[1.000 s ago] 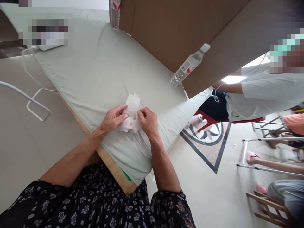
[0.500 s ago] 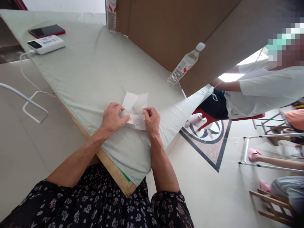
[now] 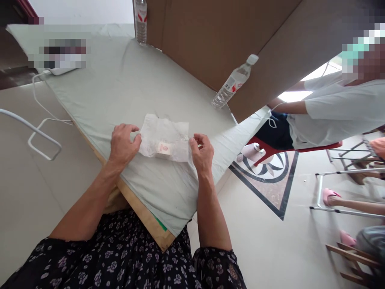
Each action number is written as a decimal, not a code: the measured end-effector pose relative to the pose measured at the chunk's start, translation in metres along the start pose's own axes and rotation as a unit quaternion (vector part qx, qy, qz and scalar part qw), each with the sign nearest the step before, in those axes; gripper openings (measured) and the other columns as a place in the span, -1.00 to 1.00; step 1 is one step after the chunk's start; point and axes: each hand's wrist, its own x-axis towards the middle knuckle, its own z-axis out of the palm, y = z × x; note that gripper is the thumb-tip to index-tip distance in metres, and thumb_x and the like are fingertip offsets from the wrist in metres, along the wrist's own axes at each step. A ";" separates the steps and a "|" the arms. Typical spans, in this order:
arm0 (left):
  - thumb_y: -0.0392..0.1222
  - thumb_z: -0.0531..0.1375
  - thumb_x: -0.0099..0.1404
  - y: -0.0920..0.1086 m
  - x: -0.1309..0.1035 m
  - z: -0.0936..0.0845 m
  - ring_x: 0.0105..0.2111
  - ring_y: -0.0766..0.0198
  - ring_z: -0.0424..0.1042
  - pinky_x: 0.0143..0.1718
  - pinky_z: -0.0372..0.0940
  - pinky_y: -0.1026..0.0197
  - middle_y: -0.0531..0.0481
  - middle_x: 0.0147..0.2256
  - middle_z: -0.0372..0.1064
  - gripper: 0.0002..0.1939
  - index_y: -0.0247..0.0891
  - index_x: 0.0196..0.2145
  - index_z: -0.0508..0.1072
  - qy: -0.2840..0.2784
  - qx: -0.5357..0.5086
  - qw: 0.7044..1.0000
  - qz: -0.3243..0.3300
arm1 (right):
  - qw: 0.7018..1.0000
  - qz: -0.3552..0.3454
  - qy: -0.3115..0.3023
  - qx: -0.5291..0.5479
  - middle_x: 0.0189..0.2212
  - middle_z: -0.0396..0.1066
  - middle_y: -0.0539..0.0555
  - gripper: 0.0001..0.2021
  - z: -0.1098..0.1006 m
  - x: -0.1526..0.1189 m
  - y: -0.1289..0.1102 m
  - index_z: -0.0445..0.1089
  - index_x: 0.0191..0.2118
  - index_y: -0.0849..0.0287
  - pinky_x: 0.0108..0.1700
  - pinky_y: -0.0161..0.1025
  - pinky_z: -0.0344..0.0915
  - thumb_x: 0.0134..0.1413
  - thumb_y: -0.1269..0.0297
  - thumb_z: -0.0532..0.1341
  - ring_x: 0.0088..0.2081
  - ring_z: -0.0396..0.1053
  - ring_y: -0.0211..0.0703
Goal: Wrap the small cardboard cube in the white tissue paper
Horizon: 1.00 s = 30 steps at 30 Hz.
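A thin, whitish, see-through sheet (image 3: 150, 128) lies spread out and creased on the cloth-covered table in front of me. Near its front edge is a small pale rectangular piece (image 3: 163, 148) with red print; whether it lies on or under the sheet I cannot tell. My left hand (image 3: 124, 143) is at the sheet's left edge, fingers curved, with thumb and forefinger apart. At the right edge, the thumb and forefinger of my right hand (image 3: 203, 153) come together on the sheet's border.
A clear plastic bottle (image 3: 234, 82) leans against a large cardboard panel (image 3: 207, 44); another bottle (image 3: 140, 24) stands at its left end. A white cable (image 3: 39, 96) hangs off the table's left side. A person in a white shirt (image 3: 339, 108) sits behind the panel.
The sheet, folded and bunched between my hands before, now lies opened out wider and flatter. My hands have moved apart, the left one leftward and the right one slightly rightward.
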 end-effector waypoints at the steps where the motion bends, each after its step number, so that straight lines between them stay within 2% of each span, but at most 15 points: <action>1: -0.16 0.11 0.37 0.007 -0.002 -0.003 0.04 -0.03 0.44 0.17 0.33 -0.15 -0.17 -0.05 0.54 -0.74 -0.21 -0.06 0.51 -0.001 -0.020 0.999 0.048 | 0.999 -0.009 -0.031 0.029 -0.08 0.59 0.19 -0.59 -0.002 -0.002 -0.005 0.47 -0.02 0.15 -0.08 -0.11 0.41 0.25 -0.06 0.16 -0.12 0.51 -0.06; 3: -0.07 0.09 0.41 0.023 -0.003 -0.007 0.16 -0.03 0.40 0.23 0.28 -0.12 -0.18 0.05 0.53 -0.64 -0.24 0.05 0.48 -0.043 -0.054 0.987 0.144 | 0.992 -0.021 -0.111 0.064 0.00 0.59 0.20 -0.52 -0.005 -0.004 -0.016 0.48 0.04 0.15 0.01 -0.09 0.41 0.30 -0.14 0.12 0.00 0.52 -0.02; 5: 0.02 0.06 0.43 0.035 -0.001 -0.011 0.20 -0.05 0.39 0.29 0.21 -0.14 -0.20 0.03 0.55 -0.52 -0.28 0.16 0.44 -0.098 -0.059 0.977 0.182 | 0.981 -0.037 -0.179 0.072 0.01 0.60 0.18 -0.50 -0.008 -0.008 -0.026 0.49 0.07 0.14 0.08 -0.06 0.39 0.34 -0.15 0.10 0.04 0.52 -0.01; 8: 0.10 -0.04 0.49 0.037 -0.001 -0.020 -0.06 0.00 0.53 0.16 0.30 -0.08 -0.14 -0.22 0.59 -0.44 -0.31 0.18 0.44 -0.176 -0.048 0.973 0.142 | 0.961 -0.088 -0.252 0.076 -0.03 0.63 0.12 -0.53 -0.016 -0.024 -0.037 0.51 0.11 0.09 0.14 -0.06 0.36 0.40 -0.12 0.10 0.03 0.54 -0.04; 10: 0.13 -0.13 0.52 0.030 -0.005 -0.027 -0.25 0.07 0.55 -0.10 0.38 0.05 -0.08 -0.32 0.57 -0.42 -0.26 0.13 0.49 -0.236 -0.047 0.966 0.091 | 0.935 -0.131 -0.322 0.071 -0.07 0.65 0.09 -0.58 -0.024 -0.040 -0.039 0.54 0.09 0.07 0.15 -0.07 0.35 0.42 -0.07 0.11 0.00 0.56 -0.05; 13: 0.08 0.01 0.46 0.020 -0.013 -0.032 -0.34 0.07 0.53 -0.23 0.36 0.09 -0.04 -0.39 0.53 -0.51 -0.24 0.08 0.53 -0.296 0.019 0.953 0.061 | 0.904 -0.155 -0.397 0.035 -0.11 0.67 0.08 -0.68 -0.032 -0.060 -0.034 0.59 -0.01 0.08 0.12 -0.07 0.37 0.42 0.04 0.16 -0.07 0.59 -0.06; 15: 0.00 0.12 0.37 0.017 -0.018 -0.029 -0.23 0.01 0.55 -0.14 0.39 0.04 -0.11 -0.27 0.56 -0.57 -0.24 0.07 0.54 -0.285 0.065 0.952 0.088 | 0.919 -0.139 -0.368 0.025 -0.12 0.67 0.09 -0.74 -0.032 -0.064 -0.029 0.59 -0.04 0.09 0.09 -0.08 0.40 0.40 0.12 0.19 -0.10 0.60 -0.07; 17: -0.04 0.20 0.32 0.019 -0.020 -0.023 -0.01 -0.10 0.52 0.04 0.37 -0.05 -0.23 -0.04 0.54 -0.55 -0.25 0.11 0.51 -0.250 0.082 0.954 0.141 | 0.950 -0.133 -0.283 0.014 -0.09 0.65 0.11 -0.76 -0.027 -0.060 -0.028 0.57 0.00 0.09 0.11 -0.07 0.41 0.37 0.16 0.22 -0.05 0.58 -0.05; 19: 0.01 0.27 0.27 0.021 -0.021 -0.016 0.22 -0.20 0.37 0.22 0.28 -0.15 -0.32 0.18 0.42 -0.42 -0.27 0.19 0.44 -0.232 0.076 0.952 0.182 | 0.965 -0.156 -0.210 -0.028 0.08 0.58 0.17 -0.68 -0.015 -0.051 -0.030 0.51 0.11 0.10 0.22 0.00 0.37 0.29 0.18 0.29 0.11 0.50 0.02; 20: 0.04 0.30 0.24 0.022 -0.022 -0.012 0.30 -0.23 0.29 0.28 0.23 -0.17 -0.34 0.26 0.35 -0.32 -0.29 0.24 0.38 -0.239 0.072 0.950 0.190 | 0.964 -0.171 -0.194 -0.058 0.17 0.51 0.20 -0.59 -0.007 -0.046 -0.032 0.46 0.18 0.11 0.28 0.05 0.32 0.24 0.19 0.32 0.20 0.44 0.07; 22: 0.09 0.34 0.19 0.022 -0.023 -0.006 0.40 -0.26 0.15 0.37 0.13 -0.20 -0.39 0.34 0.25 -0.16 -0.35 0.32 0.28 -0.274 0.070 0.942 0.181 | 0.953 -0.185 -0.208 -0.116 0.28 0.41 0.24 -0.45 0.008 -0.037 -0.036 0.38 0.27 0.13 0.31 0.11 0.26 0.17 0.24 0.36 0.29 0.35 0.14; 24: 0.13 0.34 0.19 0.020 -0.025 -0.001 0.44 -0.28 0.07 0.41 0.06 -0.22 -0.43 0.38 0.19 -0.08 -0.40 0.36 0.22 -0.308 0.081 0.935 0.158 | 0.946 -0.181 -0.228 -0.141 0.22 0.46 0.24 -0.49 0.017 -0.031 -0.034 0.39 0.25 0.14 0.28 0.10 0.28 0.19 0.27 0.33 0.23 0.39 0.14; 26: 0.15 0.32 0.22 0.016 -0.027 0.001 0.46 -0.29 0.03 0.43 0.01 -0.24 -0.44 0.42 0.11 -0.06 -0.41 0.38 0.19 -0.318 0.093 0.933 0.141 | 0.960 -0.169 -0.182 -0.133 0.15 0.51 0.22 -0.57 0.014 -0.027 -0.024 0.41 0.20 0.11 0.26 0.08 0.28 0.23 0.26 0.29 0.18 0.42 0.11; 28: 0.17 0.31 0.23 0.013 -0.029 0.002 0.47 -0.29 -0.01 0.44 -0.02 -0.25 -0.41 0.44 0.06 -0.07 -0.38 0.40 0.17 -0.311 0.096 0.936 0.136 | 0.980 -0.139 -0.070 -0.123 0.14 0.50 0.21 -0.59 -0.001 -0.023 -0.007 0.40 0.18 0.08 0.26 0.11 0.25 0.24 0.21 0.26 0.17 0.41 0.11; 30: 0.18 0.31 0.23 0.010 -0.030 0.002 0.48 -0.29 -0.03 0.44 -0.05 -0.25 -0.39 0.45 0.05 -0.07 -0.35 0.40 0.18 -0.307 0.095 0.938 0.133 | 0.985 -0.089 0.024 -0.144 0.12 0.49 0.22 -0.57 -0.019 -0.017 0.015 0.38 0.18 0.09 0.24 0.15 0.25 0.22 0.19 0.25 0.14 0.39 0.12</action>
